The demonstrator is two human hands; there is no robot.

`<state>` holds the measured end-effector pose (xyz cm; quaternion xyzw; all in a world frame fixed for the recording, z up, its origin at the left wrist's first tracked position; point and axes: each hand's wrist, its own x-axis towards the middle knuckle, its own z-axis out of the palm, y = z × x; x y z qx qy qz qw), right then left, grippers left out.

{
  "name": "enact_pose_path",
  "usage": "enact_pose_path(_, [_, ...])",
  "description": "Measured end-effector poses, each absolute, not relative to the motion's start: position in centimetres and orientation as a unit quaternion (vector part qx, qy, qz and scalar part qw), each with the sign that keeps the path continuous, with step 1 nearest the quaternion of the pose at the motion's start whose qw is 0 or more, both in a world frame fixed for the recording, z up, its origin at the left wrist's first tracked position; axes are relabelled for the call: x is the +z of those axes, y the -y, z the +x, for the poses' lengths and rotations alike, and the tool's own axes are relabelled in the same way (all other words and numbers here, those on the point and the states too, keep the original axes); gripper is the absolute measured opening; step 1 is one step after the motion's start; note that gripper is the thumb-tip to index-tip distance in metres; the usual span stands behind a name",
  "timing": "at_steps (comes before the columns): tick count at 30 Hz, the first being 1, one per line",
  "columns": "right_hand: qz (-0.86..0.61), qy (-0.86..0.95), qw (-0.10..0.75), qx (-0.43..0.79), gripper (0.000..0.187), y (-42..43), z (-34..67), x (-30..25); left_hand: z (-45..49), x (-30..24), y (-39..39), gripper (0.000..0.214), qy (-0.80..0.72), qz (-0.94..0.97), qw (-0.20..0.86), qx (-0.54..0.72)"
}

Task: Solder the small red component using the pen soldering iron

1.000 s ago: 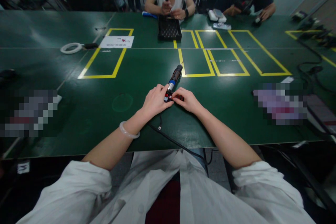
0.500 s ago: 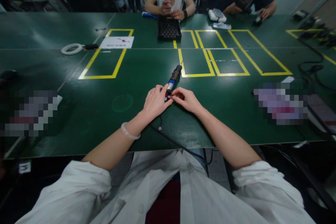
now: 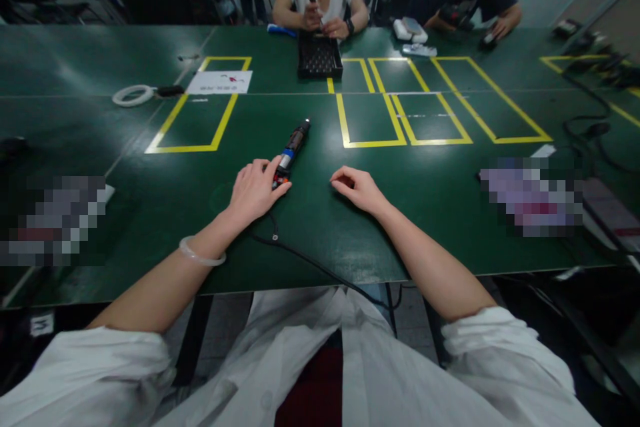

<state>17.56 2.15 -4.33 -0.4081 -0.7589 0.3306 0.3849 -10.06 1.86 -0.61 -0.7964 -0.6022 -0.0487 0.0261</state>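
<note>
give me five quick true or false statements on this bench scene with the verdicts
1. The left hand holds a slim dark device. True.
2. The right hand touches that device too. False: it is apart from it.
3. Yellow tape marks outlines on the green table. True.
4. The white sheet lies right of the black tray in this view. False: it lies to the left.
5. A black cable runs over the table's near edge. True.

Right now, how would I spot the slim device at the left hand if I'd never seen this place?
Start at the big green table, then find the left hand, just beyond the pale bangle. Jutting out from under it is the slim dark device. Unlike the plain black cable nearby, it has a bright blue band.
</note>
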Motion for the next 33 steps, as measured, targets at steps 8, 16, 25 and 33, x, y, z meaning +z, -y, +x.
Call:
enact_pose_path(8, [-0.412, 0.754, 0.380, 0.343, 0.018, -2.0, 17.5, -4.1, -20.3, -0.2, -3.3, 0.076, 0.717, -0.695, 0.051, -0.013])
enact_pose_path(16, [-0.415, 0.752, 0.372, 0.352, 0.017, -2.0, 17.4, -4.4, -28.6, 0.0, -5.6, 0.082, 0.788, -0.614, 0.051, 0.007])
enact_pose_path(25, [-0.414, 0.749, 0.366, 0.365, 0.018, -2.1, 17.5, -4.4, -31.8, -0.2, -6.8, 0.071, 0.809, -0.581, 0.067, -0.057])
enact_pose_path(33, [-0.415, 0.752, 0.363, 0.362, 0.019, -2.1, 17.4, -4.4, -30.6, -0.5, -6.3, 0.062, 0.801, -0.584, 0.124, -0.033])
